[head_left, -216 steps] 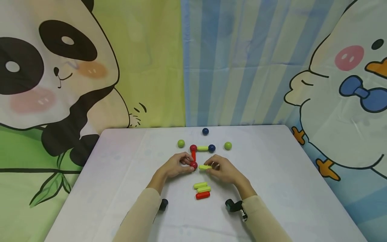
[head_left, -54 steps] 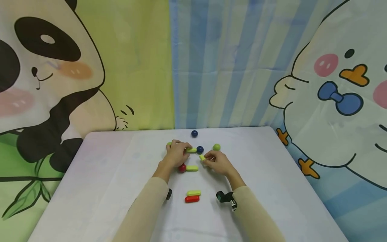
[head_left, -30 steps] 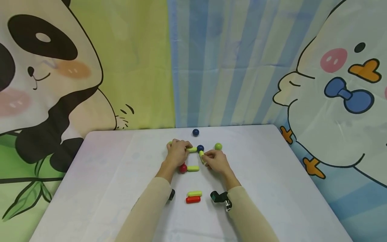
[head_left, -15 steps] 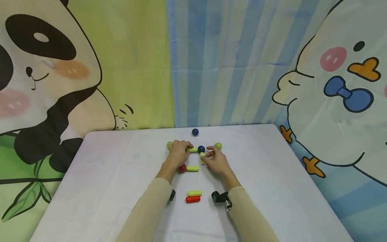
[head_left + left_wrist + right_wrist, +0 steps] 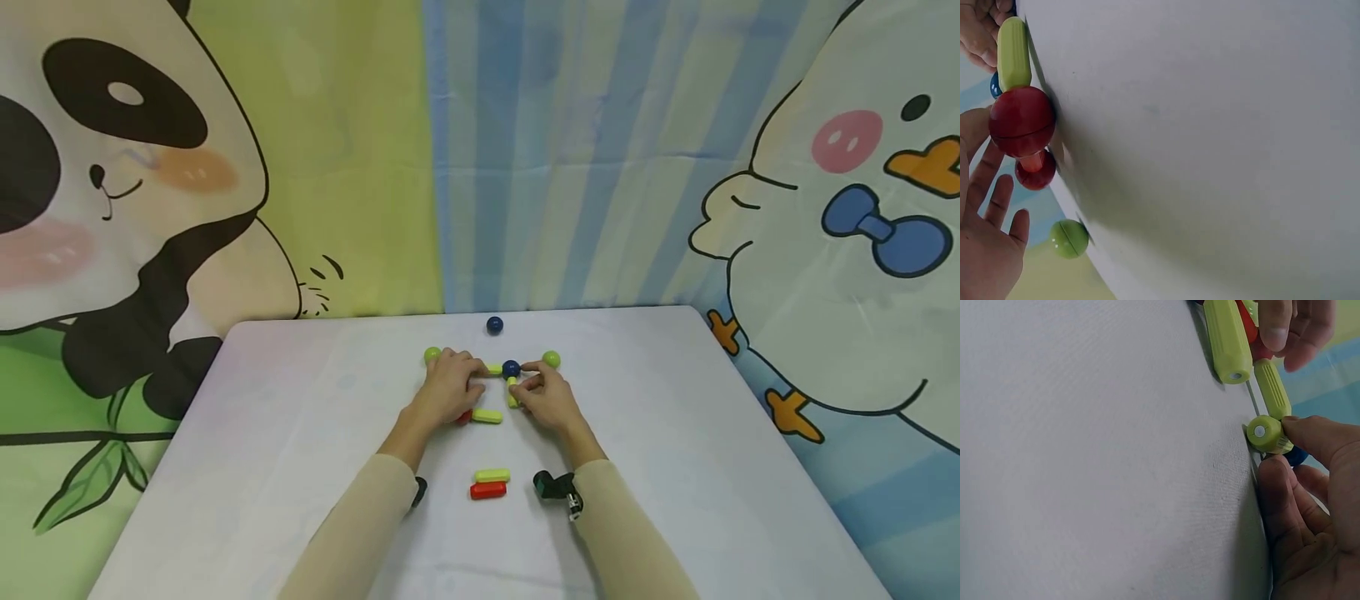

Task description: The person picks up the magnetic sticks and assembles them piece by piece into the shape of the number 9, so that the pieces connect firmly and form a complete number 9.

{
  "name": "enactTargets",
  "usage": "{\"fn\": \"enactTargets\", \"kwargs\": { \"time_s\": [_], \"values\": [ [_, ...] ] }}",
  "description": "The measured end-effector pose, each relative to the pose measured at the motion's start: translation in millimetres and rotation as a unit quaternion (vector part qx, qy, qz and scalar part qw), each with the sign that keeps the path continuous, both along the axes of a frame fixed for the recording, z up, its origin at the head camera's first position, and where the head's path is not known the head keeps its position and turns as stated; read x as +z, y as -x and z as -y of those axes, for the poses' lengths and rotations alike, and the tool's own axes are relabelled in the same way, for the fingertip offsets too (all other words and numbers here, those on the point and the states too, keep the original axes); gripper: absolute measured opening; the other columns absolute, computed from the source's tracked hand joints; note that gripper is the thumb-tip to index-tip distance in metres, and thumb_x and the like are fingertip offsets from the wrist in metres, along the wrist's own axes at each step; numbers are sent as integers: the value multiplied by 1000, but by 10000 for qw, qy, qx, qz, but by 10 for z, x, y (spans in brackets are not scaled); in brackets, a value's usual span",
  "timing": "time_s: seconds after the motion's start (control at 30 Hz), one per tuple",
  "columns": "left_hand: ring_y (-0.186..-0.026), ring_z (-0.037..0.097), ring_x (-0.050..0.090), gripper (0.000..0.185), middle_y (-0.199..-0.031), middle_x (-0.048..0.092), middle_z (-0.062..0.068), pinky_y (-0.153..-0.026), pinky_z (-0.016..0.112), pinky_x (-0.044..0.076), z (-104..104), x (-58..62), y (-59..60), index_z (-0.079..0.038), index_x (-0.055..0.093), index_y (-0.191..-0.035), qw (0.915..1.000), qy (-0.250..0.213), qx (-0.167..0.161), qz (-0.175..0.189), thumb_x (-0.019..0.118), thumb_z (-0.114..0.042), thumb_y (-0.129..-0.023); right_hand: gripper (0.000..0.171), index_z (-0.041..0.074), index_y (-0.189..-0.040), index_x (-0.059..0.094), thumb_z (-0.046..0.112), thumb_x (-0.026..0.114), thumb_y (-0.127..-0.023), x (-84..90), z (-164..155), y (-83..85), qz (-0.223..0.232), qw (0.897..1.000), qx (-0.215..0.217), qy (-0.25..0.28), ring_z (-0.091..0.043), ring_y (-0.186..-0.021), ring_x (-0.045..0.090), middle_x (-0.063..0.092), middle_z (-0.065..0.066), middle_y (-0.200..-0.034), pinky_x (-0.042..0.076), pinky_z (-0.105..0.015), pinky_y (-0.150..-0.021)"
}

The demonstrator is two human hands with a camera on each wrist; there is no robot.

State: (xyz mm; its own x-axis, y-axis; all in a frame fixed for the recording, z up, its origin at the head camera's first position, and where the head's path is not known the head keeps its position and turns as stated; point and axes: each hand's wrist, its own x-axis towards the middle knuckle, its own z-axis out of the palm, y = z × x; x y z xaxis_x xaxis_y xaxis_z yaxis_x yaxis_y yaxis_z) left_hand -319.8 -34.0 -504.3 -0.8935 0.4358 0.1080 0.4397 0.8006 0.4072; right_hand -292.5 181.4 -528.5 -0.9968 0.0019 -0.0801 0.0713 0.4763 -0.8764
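Observation:
My right hand [image 5: 552, 400] pinches a yellow-green magnetic stick [image 5: 1265, 434] between thumb and fingers. One end of that stick meets a dark blue ball [image 5: 511, 368]. Another yellow-green stick [image 5: 493, 369] runs left from the ball, under the fingertips of my left hand [image 5: 447, 387]. The left fingers are loosely spread, thumb apart, and largely cover the red parts in the head view. In the left wrist view a near red ball [image 5: 1022, 122] carries a yellow-green stick [image 5: 1014, 53], and a short red stick [image 5: 1032, 161] links it to a farther red ball [image 5: 1035, 178].
Green balls lie beyond the hands, one left [image 5: 432, 354] and one right [image 5: 551, 359]. A loose blue ball [image 5: 494, 325] is near the table's far edge. Closer in, a yellow-green stick [image 5: 492, 475] and a red stick [image 5: 488, 491] lie side by side on the white table [image 5: 675, 467].
Since the oldest frame, a yellow-green stick has joined the near red ball and the right hand has brought another to the blue ball. The left hand has moved away to the far red ball's area.

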Motion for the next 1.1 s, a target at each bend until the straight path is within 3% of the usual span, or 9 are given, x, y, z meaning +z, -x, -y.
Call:
{"fn": "enactTargets", "kwargs": {
  "time_s": [0.17,0.4,0.53,0.7,0.83,1.0,1.1],
  "values": [
    [-105,21,50,16,-103,68,-6,-93,44,34,86,19,-68,-25,76,-110,9995,80,-275,157,74,-31,-95,50,7,-139,56,21,74,-95,3,24,26,22,10000,45,-39,-14,-70,66,69,-9,-97,55,-30,-66],
    [-112,21,47,18,-103,69,-7,-94,43,33,145,26,-137,-27,77,-104,9981,-61,-368,484,77,-40,-92,51,8,-140,55,24,74,-95,15,33,104,103,9995,147,-269,-16,-70,66,69,-8,-99,54,-31,-65],
    [-111,19,47,24,-97,67,-9,-91,42,32,155,39,-171,-26,78,-103,9970,-90,-507,583,79,-46,-88,50,7,-139,56,25,72,-96,37,33,167,-120,9979,239,-598,-16,-68,65,66,-9,-103,53,-31,-64],
    [-111,17,45,28,-89,62,-14,-92,43,31,173,35,-203,-28,78,-104,9956,-11,-579,734,84,-46,-84,48,8,-139,57,29,70,-98,145,112,303,-542,9914,316,-1148,-19,-83,59,62,-9,-110,48,-34,-75],
    [-115,19,44,26,-89,62,-16,-94,45,30,173,-1,-230,-29,78,-103,9955,140,-642,686,87,-41,-82,49,6,-139,57,29,68,-98,312,190,434,-783,9893,407,-1163,-29,-99,59,60,-15,-120,50,-43,-86],
    [-127,23,44,24,-97,67,-14,-96,48,31,125,-69,-277,-30,77,-106,9953,257,-708,607,86,-35,-85,51,9,-144,53,28,66,-99,436,185,573,-693,9863,606,-1369,-37,-123,56,54,-16,-139,47,-51,-103],
    [-132,24,41,22,-103,69,-12,-99,49,32,93,-81,-304,-31,76,-108,9958,246,-615,635,84,-34,-87,54,11,-149,49,28,64,-100,454,166,639,-563,9853,729,-1438,-39,-130,54,48,-16,-147,46,-52,-106]
  ]
}}
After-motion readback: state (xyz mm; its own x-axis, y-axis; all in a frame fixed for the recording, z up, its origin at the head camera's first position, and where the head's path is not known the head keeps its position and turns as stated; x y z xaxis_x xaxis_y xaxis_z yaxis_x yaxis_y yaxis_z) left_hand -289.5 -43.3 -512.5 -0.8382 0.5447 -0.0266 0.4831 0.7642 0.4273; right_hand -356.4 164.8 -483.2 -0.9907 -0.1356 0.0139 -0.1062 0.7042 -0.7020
